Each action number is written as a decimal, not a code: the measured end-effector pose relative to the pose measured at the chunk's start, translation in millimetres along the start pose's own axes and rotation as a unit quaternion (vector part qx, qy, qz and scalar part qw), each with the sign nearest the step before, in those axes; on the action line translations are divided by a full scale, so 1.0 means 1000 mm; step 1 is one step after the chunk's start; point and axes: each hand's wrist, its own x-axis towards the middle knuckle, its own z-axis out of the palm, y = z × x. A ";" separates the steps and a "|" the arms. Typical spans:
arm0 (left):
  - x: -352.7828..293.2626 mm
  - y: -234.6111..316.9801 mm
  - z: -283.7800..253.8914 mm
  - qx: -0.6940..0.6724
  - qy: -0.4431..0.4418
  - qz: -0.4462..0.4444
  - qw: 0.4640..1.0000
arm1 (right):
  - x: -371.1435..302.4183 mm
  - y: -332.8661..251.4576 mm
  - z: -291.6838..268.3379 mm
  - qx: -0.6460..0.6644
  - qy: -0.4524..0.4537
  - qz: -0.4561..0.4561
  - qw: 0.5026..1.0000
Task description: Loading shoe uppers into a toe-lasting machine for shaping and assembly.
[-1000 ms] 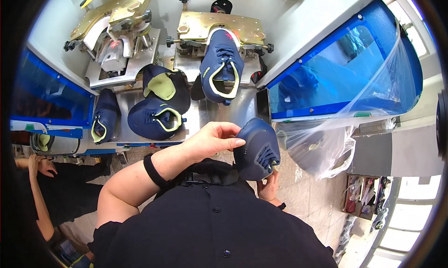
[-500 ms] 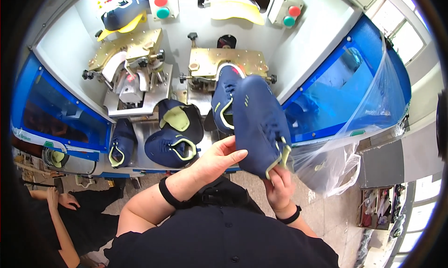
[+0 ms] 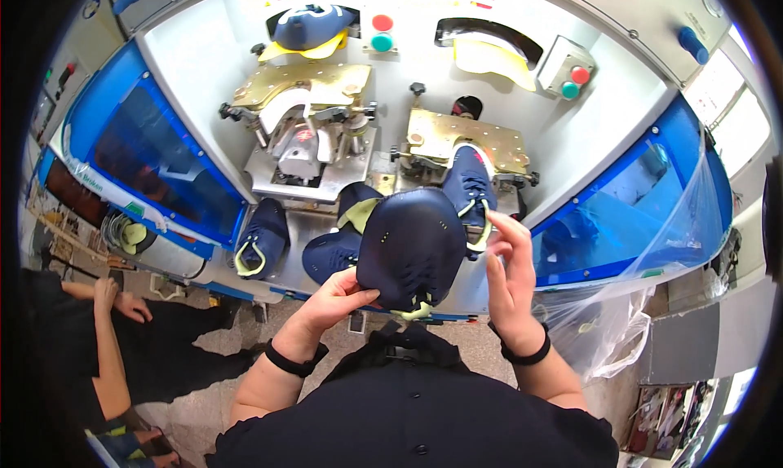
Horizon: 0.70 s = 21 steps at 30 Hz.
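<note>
Left hand (image 3: 333, 302) pinched edge of navy upper (image 3: 412, 244), in front of gold press (image 3: 428, 134); right hand (image 3: 512, 282) half open, seemingly empty, near second shoe (image 3: 468, 181) at press, contact unclear. Light, steady pinch seemed best against creasing.

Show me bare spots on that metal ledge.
The silver metal ledge shows bare patches between the leftmost lime-lined navy shoe and the next navy shoe, and between the right hand and the rounded navy upper. Around that upper it's crowded.
</note>
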 end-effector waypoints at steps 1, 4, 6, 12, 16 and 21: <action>-0.007 -0.004 -0.005 0.002 0.012 0.000 1.000 | 0.011 -0.001 0.012 0.011 -0.035 -0.007 0.999; -0.025 -0.015 -0.018 -0.007 0.021 -0.016 1.000 | 0.025 0.000 0.051 0.117 -0.121 0.030 0.985; -0.034 -0.018 -0.023 0.007 0.038 -0.009 0.999 | 0.029 -0.008 0.068 0.143 -0.163 0.069 0.974; -0.062 -0.019 -0.034 0.040 0.089 0.022 0.995 | 0.036 -0.014 0.090 0.290 -0.253 0.177 0.906; -0.071 -0.005 -0.032 0.091 0.101 0.041 0.990 | 0.034 -0.012 0.101 0.336 -0.281 0.211 0.874; -0.071 0.031 -0.005 -0.007 0.135 0.139 0.981 | 0.027 -0.017 0.110 0.346 -0.293 0.197 0.869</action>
